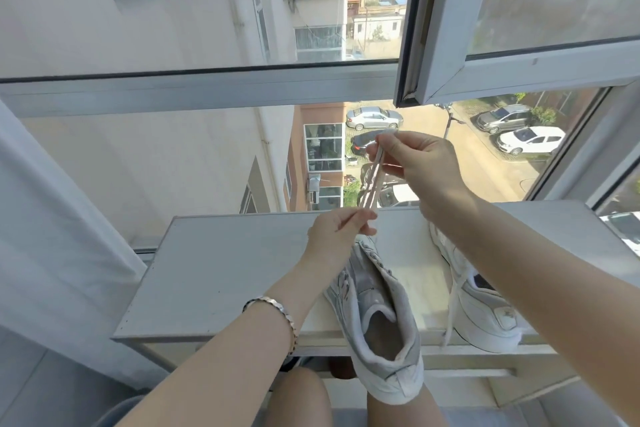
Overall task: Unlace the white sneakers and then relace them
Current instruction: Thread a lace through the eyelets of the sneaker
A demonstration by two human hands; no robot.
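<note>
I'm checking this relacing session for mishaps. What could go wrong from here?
The nearer sneaker has its heel hanging past the front edge of the table; a nudge might tip it off. The other sneaker has a loose lace dangling over that edge under the right forearm, which could snag it. The left hand and right hand pinch the doubled lace only with fingertips, so it may slip.

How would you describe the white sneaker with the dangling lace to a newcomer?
Find the pale flat table under the window. At its near edge, take the right-hand white sneaker, half under the right forearm. Unlike the heel-out sneaker beside it, it trails a flat white lace over the edge.
</note>
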